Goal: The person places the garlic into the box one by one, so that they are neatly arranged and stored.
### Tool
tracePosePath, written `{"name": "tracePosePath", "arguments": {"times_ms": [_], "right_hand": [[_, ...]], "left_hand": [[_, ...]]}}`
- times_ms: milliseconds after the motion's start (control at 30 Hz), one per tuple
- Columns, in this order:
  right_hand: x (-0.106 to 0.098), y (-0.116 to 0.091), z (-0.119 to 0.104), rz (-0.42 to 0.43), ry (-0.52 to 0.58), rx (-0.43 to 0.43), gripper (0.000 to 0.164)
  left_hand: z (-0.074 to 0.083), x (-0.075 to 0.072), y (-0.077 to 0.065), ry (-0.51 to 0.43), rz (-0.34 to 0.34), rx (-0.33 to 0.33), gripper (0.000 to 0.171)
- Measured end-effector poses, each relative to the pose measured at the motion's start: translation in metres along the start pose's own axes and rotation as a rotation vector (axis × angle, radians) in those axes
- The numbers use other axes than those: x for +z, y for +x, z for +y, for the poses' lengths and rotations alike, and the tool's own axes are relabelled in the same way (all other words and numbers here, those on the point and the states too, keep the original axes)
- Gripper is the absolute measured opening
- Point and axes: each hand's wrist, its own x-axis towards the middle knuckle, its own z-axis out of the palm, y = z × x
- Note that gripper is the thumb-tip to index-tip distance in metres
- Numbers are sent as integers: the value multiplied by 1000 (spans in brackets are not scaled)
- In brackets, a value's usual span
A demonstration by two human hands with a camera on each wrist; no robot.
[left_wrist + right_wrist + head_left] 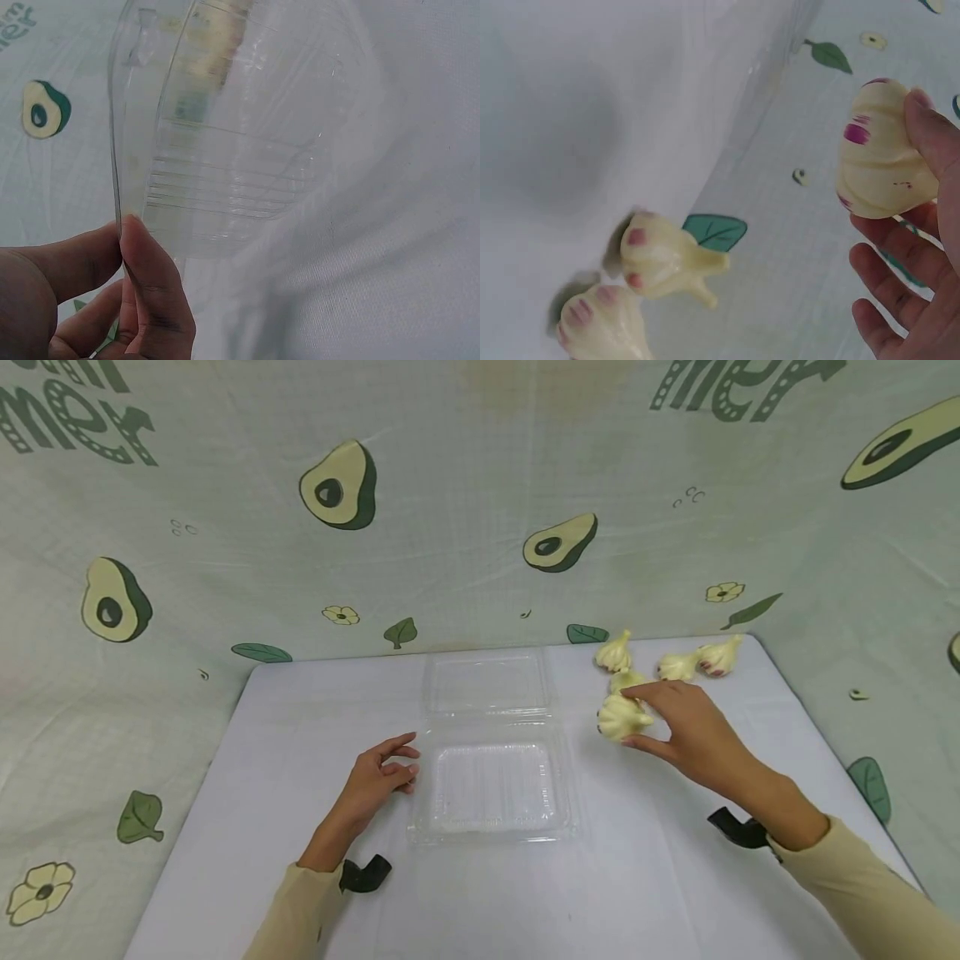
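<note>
head view: right hand (693, 727) pinches a garlic bulb (621, 717) at the table's (300, 793) far right, more bulbs just behind; left hand (378, 777) rests relaxed against the open clear clamshell (491, 785) mid-table. left wrist: fingertips (146, 255) touch the thin, flexible rim (116, 172), gripping nothing. right wrist: the bulb (881, 154) looks light and firm, held across its belly; open cloth lies between it and the tray.

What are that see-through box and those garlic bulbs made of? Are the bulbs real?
The box looks like thin clear plastic: glossy, ribbed, transparent. The garlic bulbs, including the one in the right hand, look like smooth moulded plastic or foam with painted purple dabs, so probably fake.
</note>
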Motion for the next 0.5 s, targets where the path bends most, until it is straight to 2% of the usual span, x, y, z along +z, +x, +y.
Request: {"name": "tracePosePath", "arguments": {"times_ms": [233,500], "right_hand": [[13,14,-23,-17,56,-117,66],[32,31,-45,-83,102,-182,62]], "left_hand": [[-1,0,1,-11,3,0,60],[-2,0,0,-12,2,5,59]]}}
